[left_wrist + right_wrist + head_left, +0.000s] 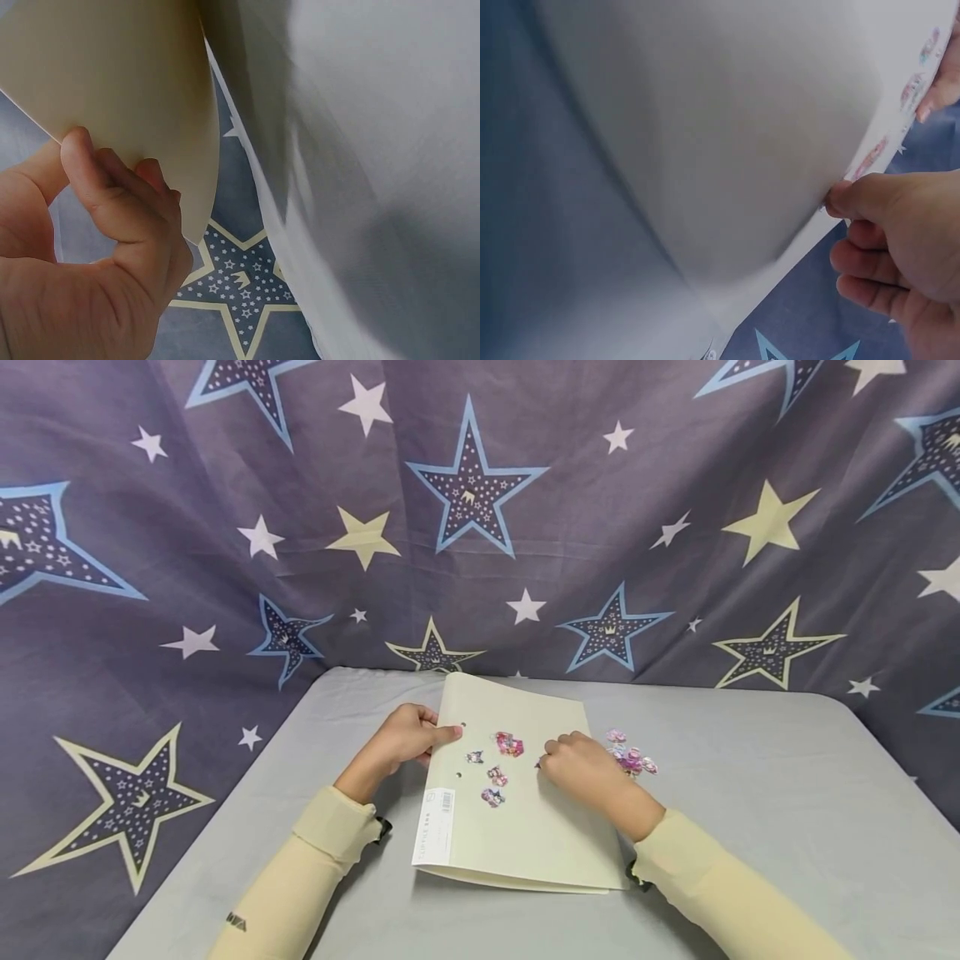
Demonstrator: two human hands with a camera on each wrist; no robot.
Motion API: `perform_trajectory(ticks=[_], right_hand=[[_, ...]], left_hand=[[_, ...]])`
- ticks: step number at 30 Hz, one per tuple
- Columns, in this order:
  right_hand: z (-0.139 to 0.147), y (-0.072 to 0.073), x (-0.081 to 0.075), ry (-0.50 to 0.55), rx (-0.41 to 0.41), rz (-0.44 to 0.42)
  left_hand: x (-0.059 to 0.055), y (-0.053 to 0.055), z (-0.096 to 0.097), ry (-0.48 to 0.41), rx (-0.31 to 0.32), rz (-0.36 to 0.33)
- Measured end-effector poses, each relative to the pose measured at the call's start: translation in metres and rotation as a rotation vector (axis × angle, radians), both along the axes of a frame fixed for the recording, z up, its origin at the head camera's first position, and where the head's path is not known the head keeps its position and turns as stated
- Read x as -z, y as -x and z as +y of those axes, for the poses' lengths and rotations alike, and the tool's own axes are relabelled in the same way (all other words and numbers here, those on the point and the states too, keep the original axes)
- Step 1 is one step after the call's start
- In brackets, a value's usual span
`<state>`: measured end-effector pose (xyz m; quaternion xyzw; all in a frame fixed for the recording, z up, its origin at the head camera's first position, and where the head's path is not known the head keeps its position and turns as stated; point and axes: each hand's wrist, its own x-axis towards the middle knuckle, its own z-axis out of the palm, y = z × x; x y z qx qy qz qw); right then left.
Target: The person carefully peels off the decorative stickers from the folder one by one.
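A cream file folder (547,835) lies at a slant on the grey table, its cover bowed up a little. My left hand (405,737) grips its left edge, thumb on top of the cover; the left wrist view shows the fingers (112,187) against the underside. Several small cartoon stickers, including a pink-red sticker (509,744) and a purple sticker (492,797), are on the cover. Between thumb and fingertips my right hand (588,775) pinches a small dark purple sticker (537,766), right at the cover's surface. Most of that sticker is hidden by the fingers.
A loose pile of pink and purple stickers (633,762) lies on the table (780,793), just right of the folder behind my right hand. A white label (435,827) marks the folder's lower left corner. A star-patterned curtain (480,593) hangs behind the table.
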<state>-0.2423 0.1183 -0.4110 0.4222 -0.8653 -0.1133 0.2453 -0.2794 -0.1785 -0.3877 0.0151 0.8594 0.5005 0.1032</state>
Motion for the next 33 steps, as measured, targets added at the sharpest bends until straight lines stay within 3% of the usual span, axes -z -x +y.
perform_trajectory(ticks=[10, 24, 33], right_hand=[[-0.0012, -0.0031, 0.0019, -0.034, 0.013, -0.031], [-0.0046, -0.0053, 0.0033, -0.091, 0.005, 0.055], [-0.005, -0.0039, 0.0048, -0.06, -0.002, 0.068]], left_hand=[[-0.0003, -0.001, -0.0002, -0.006, 0.007, 0.002], [0.001, -0.0009, -0.0012, -0.007, 0.017, 0.009], [0.0028, -0.0011, -0.0015, -0.008, 0.012, 0.008]])
